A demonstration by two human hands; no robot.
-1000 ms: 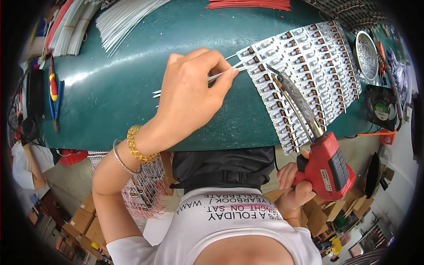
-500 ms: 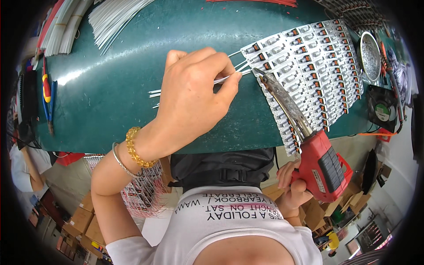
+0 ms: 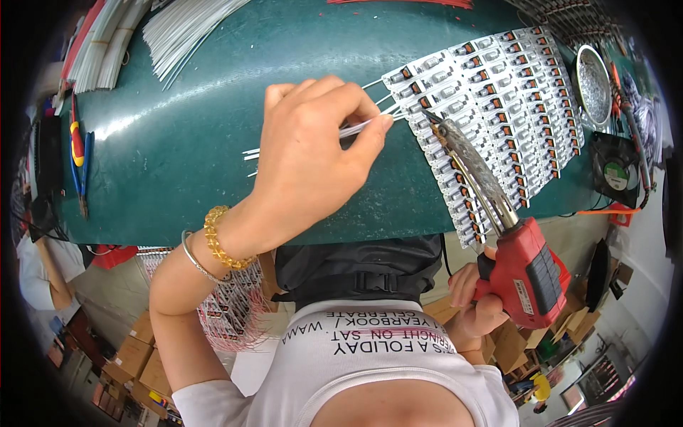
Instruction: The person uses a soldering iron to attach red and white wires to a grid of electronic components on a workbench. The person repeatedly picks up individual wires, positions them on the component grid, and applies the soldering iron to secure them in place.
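Note:
My left hand (image 3: 313, 146) pinches a few thin white wires (image 3: 356, 129) between thumb and forefinger above the green table. Their far ends meet the left edge of a wide sheet of small white circuit boards (image 3: 491, 99) carrying grey and orange-black parts. My right hand (image 3: 475, 299) is wrapped round the grip of a red and black soldering gun (image 3: 528, 274). The gun's dark tip lies over the sheet's left edge, just right of the wire ends. Whether the tip touches a board, I cannot tell.
Bundles of white wires (image 3: 185, 32) lie at the back left, and pliers (image 3: 80, 156) at the left edge. On the right stand a round metal bowl (image 3: 594, 85) and a black fan (image 3: 615, 171). Cardboard boxes (image 3: 131, 356) sit on the floor; another person (image 3: 50, 274) is at far left.
The soldering gun has shifted slightly right, its tip moving a little along the boards. The board sheet has slid slightly left and away. My left hand stays nearly still, holding the wires.

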